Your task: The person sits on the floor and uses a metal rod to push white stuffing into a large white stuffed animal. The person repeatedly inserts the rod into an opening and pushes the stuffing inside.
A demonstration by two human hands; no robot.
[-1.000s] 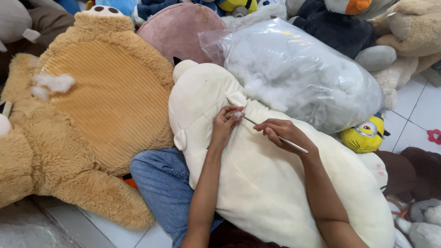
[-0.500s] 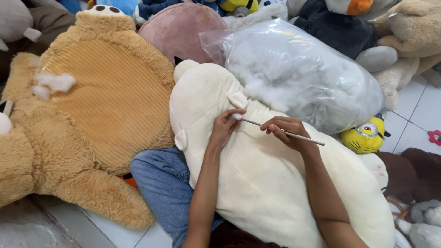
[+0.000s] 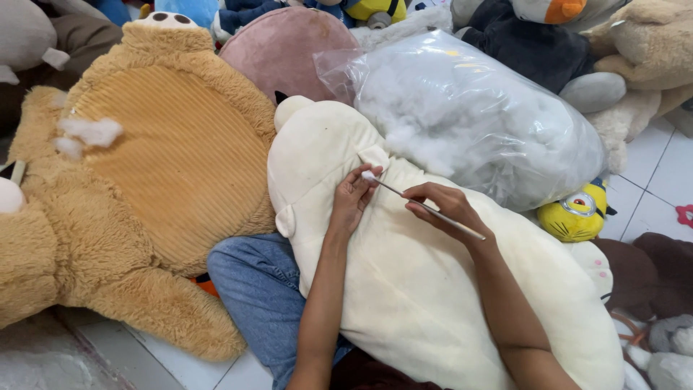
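the floor (image 3: 668, 180) is pale tile with thin dark joints, bare only at three o'clock and in a strip at seven o'clock. lying straight on it, a big tan plush bear (image 3: 130, 202) fills nine o'clock, one leg reaching toward six. a small yellow one-eyed plush toy (image 3: 574, 213) sits on the tiles at three o'clock, just beside a clear bag of white stuffing (image 3: 476, 123). dark brown plush (image 3: 650, 271) lies at four o'clock, grey plush (image 3: 671, 339) at five.
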